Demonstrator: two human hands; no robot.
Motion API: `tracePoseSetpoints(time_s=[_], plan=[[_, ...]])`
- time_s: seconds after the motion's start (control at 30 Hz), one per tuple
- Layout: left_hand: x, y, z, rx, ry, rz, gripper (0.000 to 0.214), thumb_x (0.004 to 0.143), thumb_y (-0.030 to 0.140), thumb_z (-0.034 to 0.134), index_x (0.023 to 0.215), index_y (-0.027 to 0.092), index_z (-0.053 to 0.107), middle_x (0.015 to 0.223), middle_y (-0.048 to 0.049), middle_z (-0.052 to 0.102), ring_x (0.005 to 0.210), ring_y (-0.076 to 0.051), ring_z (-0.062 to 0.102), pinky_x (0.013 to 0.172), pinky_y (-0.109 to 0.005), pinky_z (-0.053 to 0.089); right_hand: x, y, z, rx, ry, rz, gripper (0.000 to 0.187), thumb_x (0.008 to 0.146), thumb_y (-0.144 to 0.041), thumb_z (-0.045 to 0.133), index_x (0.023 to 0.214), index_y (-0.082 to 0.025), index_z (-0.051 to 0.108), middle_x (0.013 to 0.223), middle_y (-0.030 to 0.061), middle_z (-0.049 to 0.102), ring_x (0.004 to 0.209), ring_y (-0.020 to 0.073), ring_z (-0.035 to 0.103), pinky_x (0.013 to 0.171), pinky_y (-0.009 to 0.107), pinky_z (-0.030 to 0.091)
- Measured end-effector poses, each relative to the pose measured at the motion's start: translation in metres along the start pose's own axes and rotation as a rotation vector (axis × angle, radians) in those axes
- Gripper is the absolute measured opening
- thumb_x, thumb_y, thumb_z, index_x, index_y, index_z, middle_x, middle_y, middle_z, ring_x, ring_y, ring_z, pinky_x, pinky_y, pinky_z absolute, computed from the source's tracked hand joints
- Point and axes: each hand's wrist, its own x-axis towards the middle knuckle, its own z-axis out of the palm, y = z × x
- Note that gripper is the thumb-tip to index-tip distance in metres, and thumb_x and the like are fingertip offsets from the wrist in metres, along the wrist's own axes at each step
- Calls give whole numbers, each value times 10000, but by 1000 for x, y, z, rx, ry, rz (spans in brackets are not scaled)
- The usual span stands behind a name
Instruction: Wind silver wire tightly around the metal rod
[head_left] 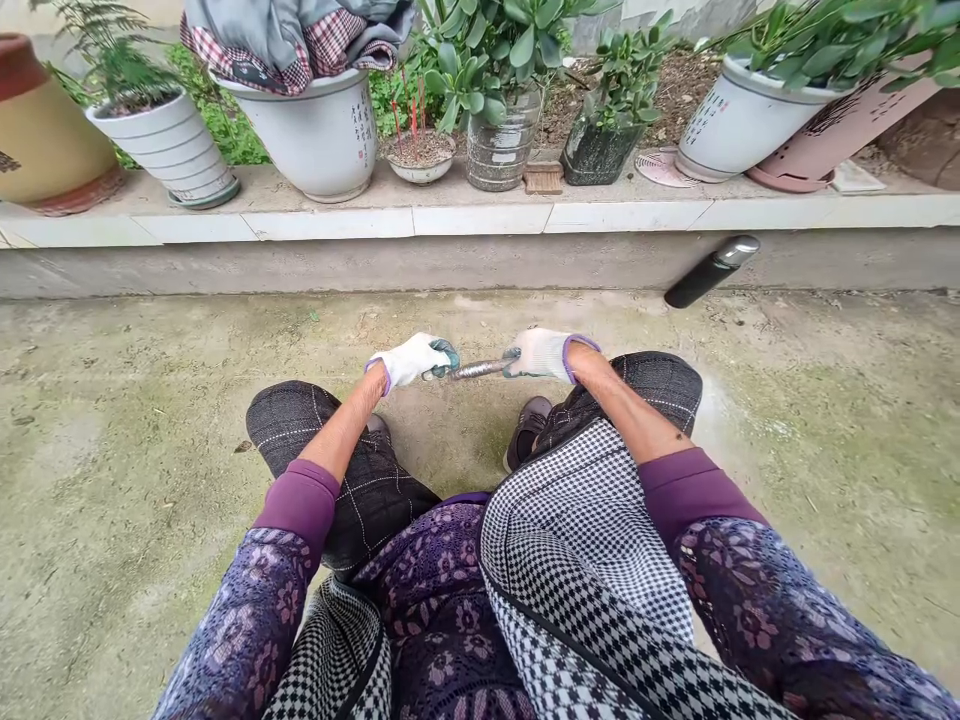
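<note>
Between my two gloved hands is a slim, silvery-grey rod-like piece [480,369], held roughly level above the ground in front of my knees. My left hand [416,358], in a white glove with green-coated fingertips, is closed at the rod's left end. On the other side my right hand [541,355], in a matching glove with a purple cuff, wraps round the right end, hiding that part. Only the shiny middle shows, too small to tell its exact kind.
A low tiled ledge [480,219] runs across ahead, bearing a white pot with clothes [315,130], a bowl with red sticks [421,168], a small brush [543,178] and several plant pots. A black flask [705,275] leans against it at right. My shoes [529,430] rest on mossy concrete.
</note>
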Motion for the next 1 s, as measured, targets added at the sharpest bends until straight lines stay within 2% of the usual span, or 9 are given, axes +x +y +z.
tracePoseSetpoints(time_s=[0.1, 0.2, 0.3, 0.43, 0.5, 0.6, 0.67, 0.83, 1.0], plan=[[1, -2, 6, -12, 3, 10, 87, 620, 187, 738, 699, 153, 744, 589, -30, 679, 544, -128, 574, 580, -253, 461, 10, 0, -3, -179, 4, 3, 112, 712, -284, 712, 705, -173, 723, 489, -6, 525, 511, 116, 465, 512, 256, 284], [4, -1, 10, -45, 37, 38, 87, 641, 203, 735, 704, 143, 736, 666, -53, 715, 613, -137, 612, 648, -260, 491, 11, -4, -8, -285, 57, -42, 238, 818, -387, 621, 913, -203, 740, 639, 8, 614, 577, 129, 506, 534, 248, 314], [6, 2, 9, -84, 87, 80, 124, 660, 201, 720, 765, 138, 736, 787, -57, 745, 719, -140, 642, 741, -260, 506, 7, -12, -8, -90, 76, -42, 278, 845, -418, 605, 952, -187, 717, 630, -11, 573, 527, 105, 474, 496, 227, 330], [2, 11, 4, -168, 384, 192, 161, 681, 193, 713, 830, 133, 710, 860, -41, 736, 796, -136, 637, 805, -257, 499, 6, -20, -5, 297, 109, 30, 280, 863, -375, 592, 1050, -180, 666, 621, -34, 524, 445, 82, 430, 424, 207, 339], [-2, 18, 2, -240, 451, 205, 165, 710, 212, 713, 852, 130, 695, 835, -38, 723, 764, -130, 637, 785, -262, 509, 10, -25, -2, 364, 146, 22, 251, 874, -348, 571, 1039, -178, 652, 632, -30, 534, 438, 86, 428, 418, 212, 349], [-4, 31, 2, -427, 305, 130, 245, 743, 261, 743, 938, 130, 676, 805, -52, 719, 705, -135, 667, 747, -282, 544, 17, -34, 7, 263, 221, -71, 213, 882, -319, 564, 1008, -172, 654, 696, 6, 612, 508, 113, 498, 496, 229, 408], [1, 36, 3, -552, 220, 55, 269, 753, 281, 762, 949, 136, 647, 768, -54, 713, 657, -145, 681, 705, -292, 566, 21, -45, 16, 126, 255, -167, 215, 884, -301, 574, 1037, -178, 663, 810, 44, 685, 638, 150, 584, 605, 242, 449], [14, 40, -4, -671, 271, -20, 164, 773, 187, 717, 871, 152, 590, 664, 1, 663, 504, -118, 633, 607, -266, 571, 27, -69, 29, -63, 197, -249, 271, 934, -354, 538, 1074, -169, 678, 984, 102, 738, 864, 218, 653, 763, 274, 464], [-1, 58, -32, -625, 230, -52, 242, 783, 253, 717, 968, 152, 599, 635, 5, 644, 539, -159, 656, 641, -325, 591, 45, -72, 20, -6, 256, -256, 345, 950, -287, 487, 1211, -172, 681, 1099, 80, 743, 971, 215, 668, 862, 291, 480]])
